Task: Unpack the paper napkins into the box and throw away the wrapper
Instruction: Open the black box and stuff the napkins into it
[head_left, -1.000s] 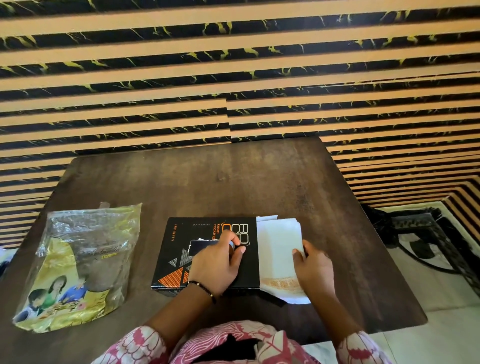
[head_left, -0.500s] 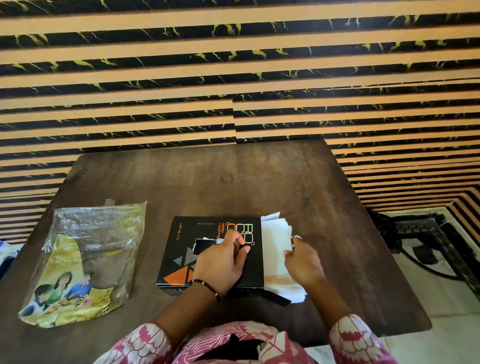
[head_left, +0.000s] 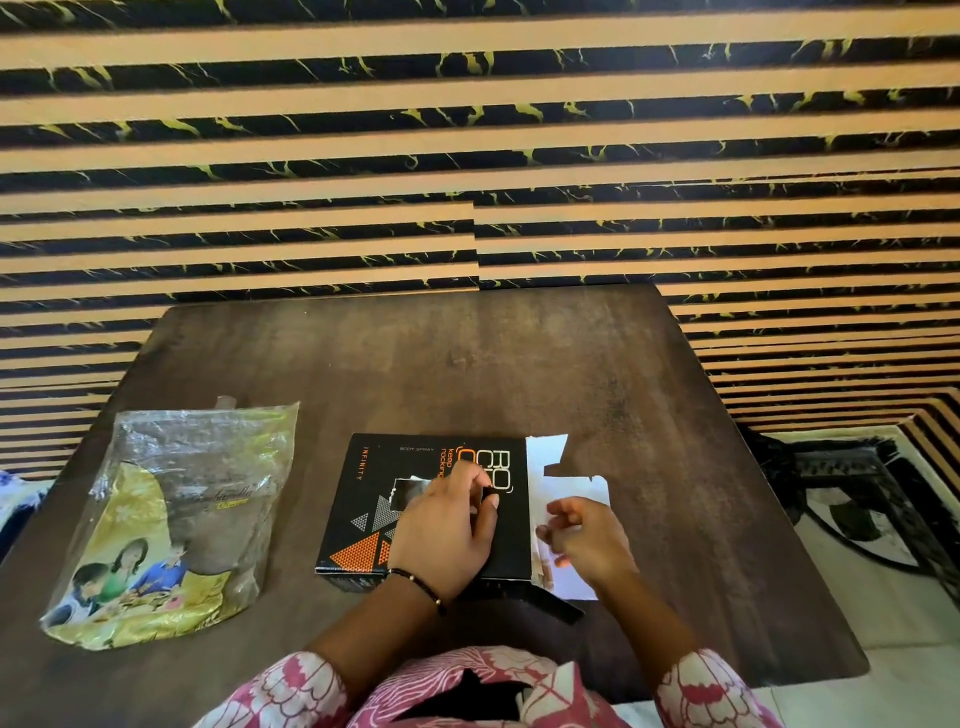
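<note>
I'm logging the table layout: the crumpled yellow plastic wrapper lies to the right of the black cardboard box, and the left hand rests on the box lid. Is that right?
One detail is wrong. The head view shows the crumpled yellow plastic wrapper lying to the left of the black cardboard box, not to its right. The left hand does rest on the box lid.

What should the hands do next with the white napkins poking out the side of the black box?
Probably the right hand should push the napkins further into the black box. They stick out of its right end, while the left hand rests on top, steadying it. The empty wrapper lies apart on the table, waiting to be thrown away.
</note>
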